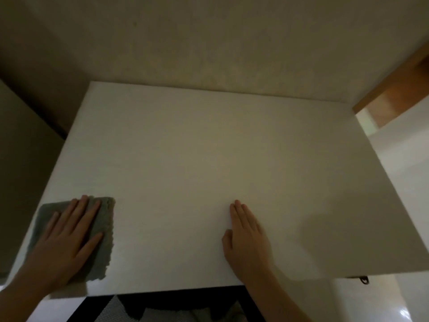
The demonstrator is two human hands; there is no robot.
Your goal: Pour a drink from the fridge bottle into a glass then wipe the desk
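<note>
A white desk [209,159] fills the view, pushed against a beige wall. A grey-green cloth [103,242] lies flat at the desk's near left corner. My left hand [69,238] presses flat on top of the cloth with its fingers spread. My right hand [248,238] rests palm down on the bare desk near the front edge, fingers straight and close together, holding nothing. No bottle or glass is in view.
A dark cabinet side [23,159] stands against the desk's left edge. To the right lies glossy white floor [399,173] and a wooden door frame [394,77]. Below the desk's front edge I see dark clothing [162,307].
</note>
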